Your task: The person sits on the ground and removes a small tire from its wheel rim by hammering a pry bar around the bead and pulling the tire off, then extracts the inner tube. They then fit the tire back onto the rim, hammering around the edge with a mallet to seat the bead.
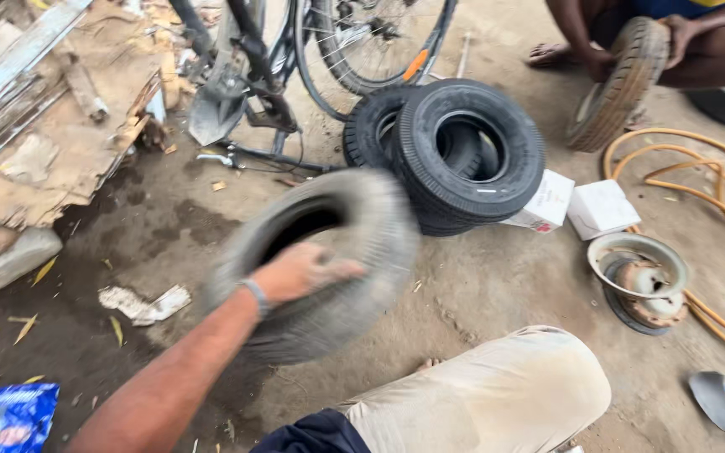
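Observation:
My left hand (299,270) reaches out from the lower left, a band on its wrist. Its fingers lie over the tread of a small dusty grey tyre (354,218). The tyre stands tilted on the dirt ground and is blurred by motion. My right hand is out of view. My bent knee in beige trousers (497,394) fills the bottom right, just below the tyre.
Two black tyres (472,151) lean together behind the grey one, with two white boxes (602,208) beside them. A rusty wheel rim (639,268) and orange hose (715,176) lie right. Another person (690,42) holds a tyre (618,84). A bicycle (362,42) and scrap wood (44,126) stand behind.

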